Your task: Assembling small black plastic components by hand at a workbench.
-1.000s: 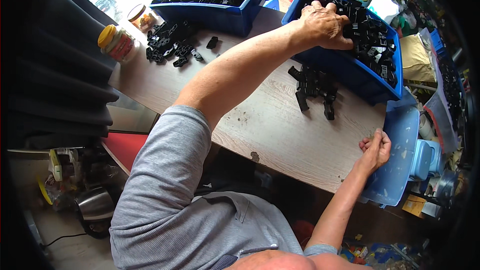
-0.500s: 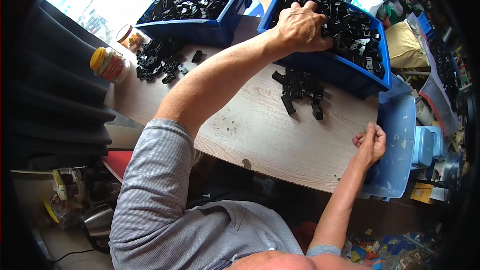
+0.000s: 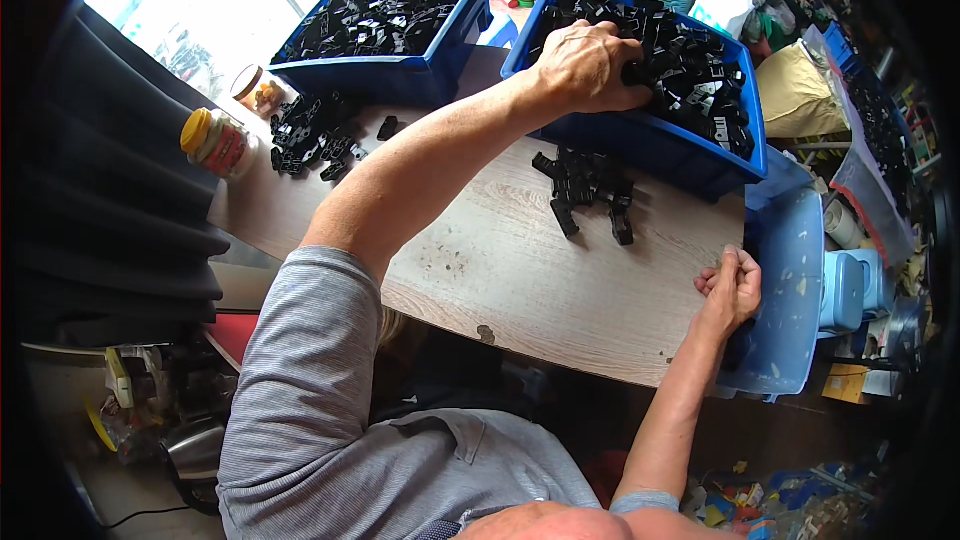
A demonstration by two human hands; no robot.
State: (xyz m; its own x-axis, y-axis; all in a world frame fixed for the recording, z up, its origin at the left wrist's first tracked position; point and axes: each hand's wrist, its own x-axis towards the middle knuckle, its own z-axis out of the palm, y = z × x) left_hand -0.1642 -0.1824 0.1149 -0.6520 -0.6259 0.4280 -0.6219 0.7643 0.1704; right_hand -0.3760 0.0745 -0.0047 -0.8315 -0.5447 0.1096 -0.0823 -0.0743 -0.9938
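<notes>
My left hand (image 3: pixel 588 68) reaches across the table into the right blue bin (image 3: pixel 665 145), at its near rim. Its bent fingers and thumb are around black plastic parts (image 3: pixel 690 60) that fill the bin; the fingertips are partly hidden among them. Just below the bin, a small pile of the same black parts (image 3: pixel 585 185) lies on the table. My right hand (image 3: pixel 733 290) rests by the table's right edge, beside a light-blue tub (image 3: pixel 795 300). Its fingers are curled in, and nothing shows in them.
Another blue bin (image 3: pixel 440 75) of black parts stands at the back left, with loose black parts (image 3: pixel 310 135) before it. Two jars, one with a yellow lid (image 3: pixel 197 130), stand at the table's left. A dark curtain (image 3: pixel 130 180) hangs left. Clutter crowds the right side.
My left hand has shifted slightly left and down along the right bin's near rim, its fingers still among the parts. The whole view has moved a little. My right hand keeps its curled pose.
</notes>
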